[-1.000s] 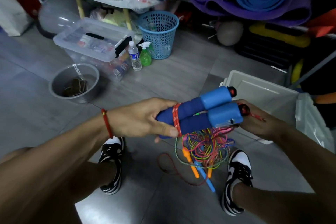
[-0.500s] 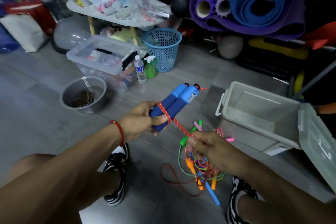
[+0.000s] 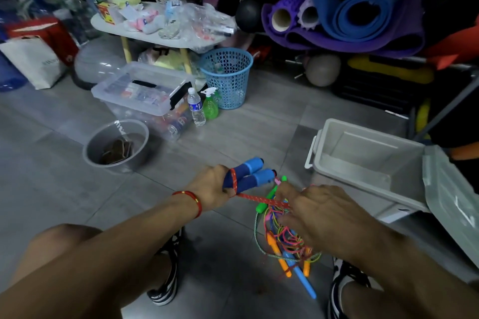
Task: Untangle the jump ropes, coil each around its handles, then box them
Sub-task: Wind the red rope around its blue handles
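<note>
A tangle of thin coloured ropes (image 3: 281, 235) with orange, blue and green handles is seen hanging just beneath the fingers of the right hand (image 3: 315, 211). A red speckled rope (image 3: 261, 199) is pinched by that hand's curled fingers and is stretched taut across to the left hand (image 3: 211, 186). The two blue foam handles (image 3: 250, 175) are gripped side by side by the closed fingers of the left hand, with one turn of the red rope wound around them right at the fingertips. Beyond the right fingers an open grey box (image 3: 363, 160) is set on the floor, its lid (image 3: 451, 199) lying beside it. Farther off, past the left fingers, a grey bowl (image 3: 116, 145) and a blue basket (image 3: 226, 76) are found
</note>
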Action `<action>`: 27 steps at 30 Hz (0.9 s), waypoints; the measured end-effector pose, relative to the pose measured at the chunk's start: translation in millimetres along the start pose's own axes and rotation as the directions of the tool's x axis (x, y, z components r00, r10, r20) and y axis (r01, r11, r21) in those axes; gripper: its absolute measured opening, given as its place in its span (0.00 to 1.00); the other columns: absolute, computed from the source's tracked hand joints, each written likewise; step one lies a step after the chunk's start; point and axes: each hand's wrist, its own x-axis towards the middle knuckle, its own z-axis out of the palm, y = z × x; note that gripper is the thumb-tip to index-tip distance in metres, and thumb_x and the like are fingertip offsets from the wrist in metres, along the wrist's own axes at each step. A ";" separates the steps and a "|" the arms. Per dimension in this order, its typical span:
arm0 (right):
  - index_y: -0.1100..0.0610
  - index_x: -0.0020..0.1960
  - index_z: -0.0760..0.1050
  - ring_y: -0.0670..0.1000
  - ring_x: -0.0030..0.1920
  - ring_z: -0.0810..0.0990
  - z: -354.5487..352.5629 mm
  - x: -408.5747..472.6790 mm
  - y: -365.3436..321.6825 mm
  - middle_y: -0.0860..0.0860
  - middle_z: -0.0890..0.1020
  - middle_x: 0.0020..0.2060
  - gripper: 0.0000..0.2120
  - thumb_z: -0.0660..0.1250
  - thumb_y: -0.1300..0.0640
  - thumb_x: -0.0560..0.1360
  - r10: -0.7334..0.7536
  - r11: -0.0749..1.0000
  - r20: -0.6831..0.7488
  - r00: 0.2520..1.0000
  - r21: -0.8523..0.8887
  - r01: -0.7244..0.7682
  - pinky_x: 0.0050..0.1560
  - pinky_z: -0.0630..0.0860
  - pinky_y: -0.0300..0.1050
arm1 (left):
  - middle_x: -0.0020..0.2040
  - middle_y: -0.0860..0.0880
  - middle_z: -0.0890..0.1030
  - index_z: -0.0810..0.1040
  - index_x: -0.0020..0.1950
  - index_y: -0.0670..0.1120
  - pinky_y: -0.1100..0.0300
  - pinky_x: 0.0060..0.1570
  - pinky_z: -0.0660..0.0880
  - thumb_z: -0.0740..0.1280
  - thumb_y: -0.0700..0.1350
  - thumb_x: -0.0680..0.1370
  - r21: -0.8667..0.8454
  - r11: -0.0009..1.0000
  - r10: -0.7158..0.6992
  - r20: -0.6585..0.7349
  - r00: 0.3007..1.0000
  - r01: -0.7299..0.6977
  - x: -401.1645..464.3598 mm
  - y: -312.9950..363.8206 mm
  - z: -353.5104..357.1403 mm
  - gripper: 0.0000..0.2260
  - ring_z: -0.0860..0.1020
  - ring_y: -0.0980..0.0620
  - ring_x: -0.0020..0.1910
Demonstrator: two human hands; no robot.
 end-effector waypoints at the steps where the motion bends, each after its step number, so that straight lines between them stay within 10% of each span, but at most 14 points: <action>1: 0.47 0.66 0.63 0.56 0.37 0.77 -5.3 0.7 7.3 0.47 0.71 0.32 0.15 0.61 0.47 0.81 -0.038 0.999 -0.020 0.999 -0.027 0.037 0.38 0.68 0.49 | 0.44 0.46 0.82 0.78 0.50 0.46 0.63 0.39 0.70 0.69 0.46 0.75 0.081 0.997 0.014 0.025 1.000 -0.016 0.1 3.1 2.9 0.07 0.81 0.45 0.44; 5: 0.43 0.48 0.72 0.49 0.25 0.75 -9.6 7.6 33.0 0.44 0.75 0.26 0.07 0.66 0.41 0.78 -0.209 0.970 -0.145 0.967 -0.157 0.186 0.26 0.69 0.42 | 0.53 0.43 0.81 0.78 0.58 0.46 0.61 0.43 0.72 0.71 0.49 0.74 0.269 0.956 0.070 0.185 0.980 -0.119 -4.3 17.4 22.0 0.15 0.81 0.42 0.52; 9: 0.41 0.53 0.75 0.45 0.44 0.81 -12.2 20.5 49.7 0.41 0.82 0.42 0.17 0.54 0.34 0.80 -0.139 0.990 -0.190 0.972 -0.019 0.138 0.39 0.71 0.43 | 0.54 0.43 0.80 0.76 0.57 0.47 0.59 0.46 0.70 0.72 0.48 0.74 0.323 0.865 0.289 0.306 0.907 -0.385 -19.8 37.6 36.1 0.13 0.79 0.41 0.54; 13: 0.39 0.51 0.81 0.41 0.48 0.78 3.9 30.5 73.3 0.38 0.80 0.46 0.12 0.66 0.34 0.75 -0.052 0.978 -0.168 0.984 0.190 0.085 0.43 0.66 0.41 | 0.55 0.47 0.79 0.76 0.57 0.49 0.57 0.52 0.75 0.73 0.44 0.74 0.176 0.782 0.507 0.379 0.775 -0.598 -39.2 57.4 38.7 0.13 0.78 0.44 0.56; 20: 0.60 0.48 0.86 0.51 0.48 0.81 22.9 21.9 110.1 0.56 0.83 0.46 0.08 0.75 0.57 0.72 -0.003 0.290 0.085 0.996 0.954 -0.081 0.53 0.75 0.45 | 0.50 0.55 0.78 0.73 0.59 0.46 0.68 0.47 0.66 0.73 0.44 0.77 -0.154 0.735 0.677 0.203 0.707 -0.660 -62.3 72.2 -2.5 0.14 0.75 0.58 0.48; 23: 0.57 0.50 0.86 0.55 0.49 0.79 45.9 16.5 105.1 0.62 0.85 0.48 0.11 0.78 0.54 0.70 0.005 0.234 0.183 0.983 0.956 -0.179 0.54 0.74 0.49 | 0.50 0.59 0.81 0.66 0.59 0.47 0.69 0.45 0.69 0.74 0.41 0.76 -0.347 0.743 0.657 0.211 0.724 -0.573 -73.1 72.8 -11.0 0.19 0.76 0.63 0.43; 27: 0.51 0.45 0.86 0.44 0.45 0.83 78.7 7.8 96.2 0.44 0.86 0.35 0.10 0.81 0.60 0.66 0.103 0.157 0.264 0.959 0.948 -0.278 0.40 0.79 0.35 | 0.52 0.44 0.83 0.66 0.66 0.47 0.57 0.48 0.79 0.74 0.33 0.71 -0.722 0.629 0.495 0.084 0.865 -0.289 -65.7 62.5 -22.5 0.28 0.81 0.50 0.46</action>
